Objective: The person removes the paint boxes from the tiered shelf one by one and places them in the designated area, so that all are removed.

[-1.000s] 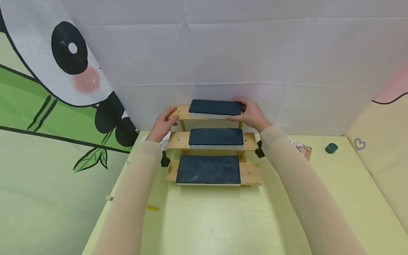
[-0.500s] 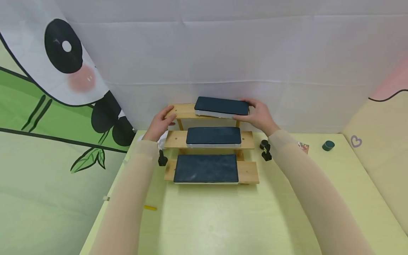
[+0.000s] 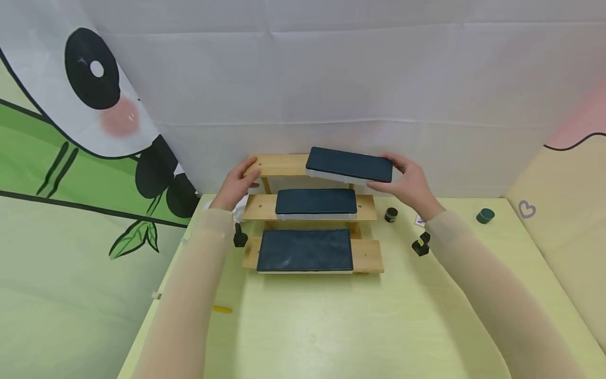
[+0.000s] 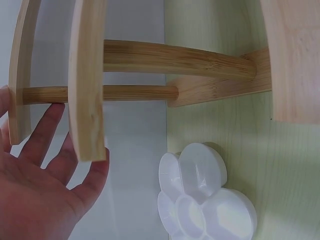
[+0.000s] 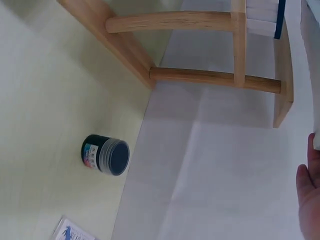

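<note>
A three-tier wooden rack [image 3: 279, 165] stands at the back of the table. My left hand [image 3: 235, 185] grips the left end of its top shelf; in the left wrist view the fingers [image 4: 44, 134] reach under the boards. My right hand [image 3: 411, 185] pinches the right end of a flat white box with a dark blue top [image 3: 349, 164]. This box is slightly tilted and juts past the top shelf's right end. A similar box [image 3: 315, 201] lies on the middle shelf, and a larger one [image 3: 304, 250] on the lowest.
Right of the rack stands a dark jar with a label [image 5: 105, 154], and a small printed card [image 5: 72, 231] lies near it. A dark green jar [image 3: 485, 216] is farther right. Beside the rack's left side lies a white flower-shaped palette [image 4: 205, 195]. A yellow stick [image 3: 221, 309] lies front left.
My right hand has moved right with the top box, sliding it along and past the shelf's right end and turning it askew. My left hand has kept its hold on the shelf's left end.
</note>
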### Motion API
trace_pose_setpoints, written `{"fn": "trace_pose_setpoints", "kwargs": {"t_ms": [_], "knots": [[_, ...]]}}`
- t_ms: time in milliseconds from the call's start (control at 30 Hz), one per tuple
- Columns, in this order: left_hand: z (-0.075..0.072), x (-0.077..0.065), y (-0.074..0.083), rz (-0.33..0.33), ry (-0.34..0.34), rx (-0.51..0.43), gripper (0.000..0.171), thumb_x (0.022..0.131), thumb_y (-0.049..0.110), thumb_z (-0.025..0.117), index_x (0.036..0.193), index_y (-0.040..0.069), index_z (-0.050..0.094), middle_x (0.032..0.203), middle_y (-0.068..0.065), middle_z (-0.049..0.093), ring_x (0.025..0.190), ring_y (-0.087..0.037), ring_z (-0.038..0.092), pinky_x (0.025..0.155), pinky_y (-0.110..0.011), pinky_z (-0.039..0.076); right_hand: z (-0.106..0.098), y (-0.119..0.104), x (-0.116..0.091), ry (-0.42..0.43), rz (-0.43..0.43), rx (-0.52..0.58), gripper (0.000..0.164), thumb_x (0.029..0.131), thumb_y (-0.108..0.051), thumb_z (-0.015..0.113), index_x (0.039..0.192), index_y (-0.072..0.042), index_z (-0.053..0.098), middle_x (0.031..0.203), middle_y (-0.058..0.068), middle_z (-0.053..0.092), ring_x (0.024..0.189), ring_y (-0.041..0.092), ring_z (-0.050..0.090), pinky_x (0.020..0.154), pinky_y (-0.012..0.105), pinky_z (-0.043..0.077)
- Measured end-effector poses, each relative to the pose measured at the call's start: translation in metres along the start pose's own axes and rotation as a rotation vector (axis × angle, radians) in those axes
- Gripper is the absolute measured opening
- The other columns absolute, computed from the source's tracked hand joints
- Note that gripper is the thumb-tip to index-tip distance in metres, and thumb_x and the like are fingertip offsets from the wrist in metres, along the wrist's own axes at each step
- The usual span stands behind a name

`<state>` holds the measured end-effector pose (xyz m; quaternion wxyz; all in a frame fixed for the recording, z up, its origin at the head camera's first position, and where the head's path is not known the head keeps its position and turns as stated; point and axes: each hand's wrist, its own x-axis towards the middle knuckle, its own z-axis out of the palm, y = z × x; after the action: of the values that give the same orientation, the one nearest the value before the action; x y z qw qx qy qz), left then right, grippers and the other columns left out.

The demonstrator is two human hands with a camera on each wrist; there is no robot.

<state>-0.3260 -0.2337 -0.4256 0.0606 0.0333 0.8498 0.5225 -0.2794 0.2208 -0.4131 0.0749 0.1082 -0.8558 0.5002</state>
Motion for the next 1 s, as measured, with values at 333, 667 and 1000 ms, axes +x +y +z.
{"fn": "trace_pose_setpoints", "kwargs": {"t_ms": [333,667,1000], "knots": [[-0.001,-0.002,0.001,0.009,-0.002,-0.008,0.064,0.109,0.044,0.053,0.167,0.030,0.028,0.169,-0.009,0.028,0.128,-0.045,0.059,0.112,-0.070,0.034,-0.033,0.010,-0.045,0.064,0.073,0.014,0.077,0.077,-0.037,0.096,0.142,-0.016,0.062,0.144,0.007,0.059,0.145,0.030,0.044,0.119,0.057,0.031],[0.000,-0.004,0.000,0.007,0.000,0.012,0.064,0.109,0.045,0.053,0.166,0.028,0.030,0.167,-0.011,0.032,0.127,-0.043,0.061,0.111,-0.068,0.035,-0.057,0.035,-0.103,0.140,0.171,-0.006,0.076,0.079,-0.029,0.095,0.145,-0.015,0.059,0.138,0.006,0.061,0.145,0.033,0.044,0.117,0.057,0.035],[-0.002,-0.009,0.003,0.001,-0.017,0.000,0.064,0.110,0.044,0.053,0.167,0.028,0.029,0.168,-0.010,0.031,0.127,-0.043,0.060,0.113,-0.068,0.035,-0.059,0.062,-0.165,0.241,0.198,-0.093,0.074,0.080,-0.026,0.095,0.145,-0.018,0.061,0.134,-0.012,0.058,0.134,0.008,0.052,0.117,0.029,0.035]]}}
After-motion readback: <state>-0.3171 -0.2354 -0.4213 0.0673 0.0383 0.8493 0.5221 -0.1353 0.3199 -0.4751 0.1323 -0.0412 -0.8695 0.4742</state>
